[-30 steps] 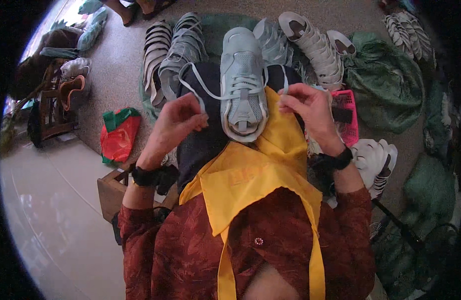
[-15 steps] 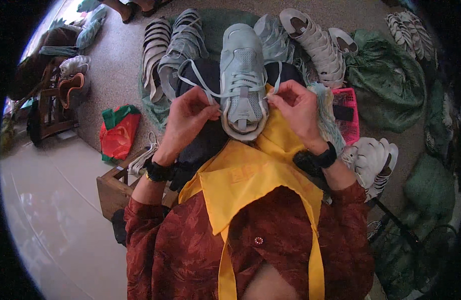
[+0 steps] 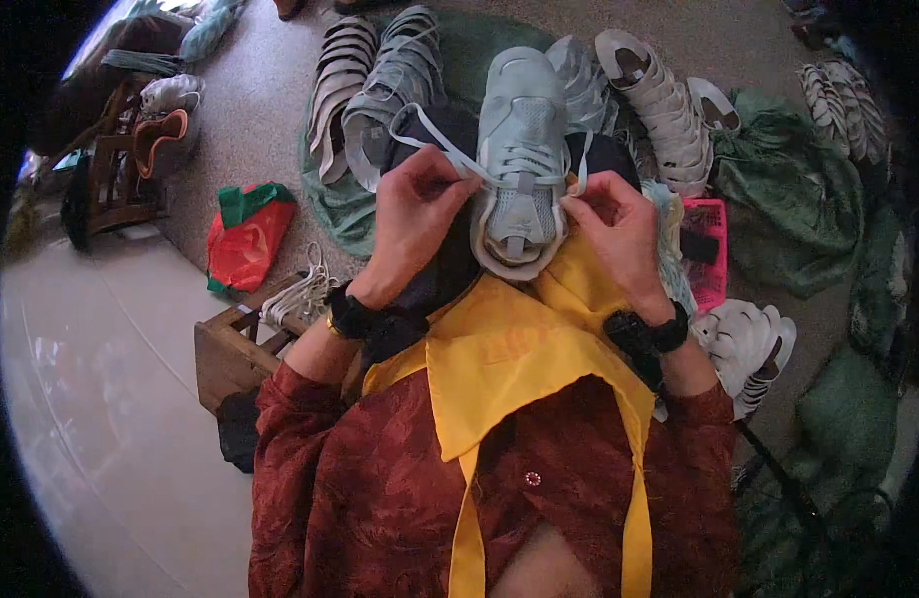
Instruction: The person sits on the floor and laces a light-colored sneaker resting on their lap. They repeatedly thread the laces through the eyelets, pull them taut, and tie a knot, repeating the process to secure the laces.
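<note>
The shoe (image 3: 522, 110) lay on the lap (image 3: 438, 284), toe pointing away. The left hand (image 3: 415, 221) — thumb against fingers — pinched one end of the lace (image 3: 441, 140) beside the shoe's left; the right hand (image 3: 621, 234), likewise pressed together, pinched the other at its right edge.

Could read no word, number, brand or sign anywhere. Saw only faint reddish print (image 3: 517, 344) on the yellow apron (image 3: 484, 394), too pale and blurred to spell out. Noticed also a small light patch (image 3: 636, 75) on the brown lining (image 3: 629, 60) within the white uppers (image 3: 674, 140), too small to tell whether printed.
</note>
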The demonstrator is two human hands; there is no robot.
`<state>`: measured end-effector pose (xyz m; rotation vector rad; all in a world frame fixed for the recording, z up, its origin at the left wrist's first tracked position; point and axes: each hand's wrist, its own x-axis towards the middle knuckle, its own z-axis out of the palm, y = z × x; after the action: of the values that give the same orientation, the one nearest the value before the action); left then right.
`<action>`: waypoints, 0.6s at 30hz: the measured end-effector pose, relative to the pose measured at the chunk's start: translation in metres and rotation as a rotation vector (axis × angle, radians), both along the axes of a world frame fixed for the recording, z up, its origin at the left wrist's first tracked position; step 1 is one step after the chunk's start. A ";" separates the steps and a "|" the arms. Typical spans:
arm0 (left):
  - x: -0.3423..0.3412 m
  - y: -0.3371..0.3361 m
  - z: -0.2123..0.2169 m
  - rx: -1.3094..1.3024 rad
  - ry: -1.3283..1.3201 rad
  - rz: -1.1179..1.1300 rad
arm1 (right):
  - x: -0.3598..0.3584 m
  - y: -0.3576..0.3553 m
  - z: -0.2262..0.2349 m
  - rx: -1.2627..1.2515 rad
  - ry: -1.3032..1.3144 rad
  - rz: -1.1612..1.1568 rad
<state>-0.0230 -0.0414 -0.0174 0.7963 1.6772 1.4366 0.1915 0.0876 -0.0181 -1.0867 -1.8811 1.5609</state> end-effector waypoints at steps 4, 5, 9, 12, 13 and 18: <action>0.004 0.002 0.001 0.022 0.062 0.021 | 0.001 0.000 -0.005 0.000 0.026 -0.007; 0.005 0.002 -0.001 0.033 0.078 0.032 | 0.001 0.000 -0.005 0.003 0.020 -0.007; 0.008 0.001 -0.006 0.010 0.105 0.021 | 0.003 -0.001 -0.007 0.008 -0.004 -0.018; 0.008 0.002 0.001 -0.055 0.175 -0.031 | 0.002 -0.001 -0.006 0.024 0.006 -0.021; 0.008 0.002 0.005 -0.077 0.211 -0.049 | 0.002 -0.001 -0.007 0.013 0.021 -0.037; 0.014 0.006 0.013 -0.075 0.326 -0.021 | -0.004 -0.004 0.003 0.052 0.028 -0.110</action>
<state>-0.0090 -0.0357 -0.0045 1.0464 1.9460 1.2710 0.1870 0.0835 -0.0148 -1.1199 -1.8020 1.4512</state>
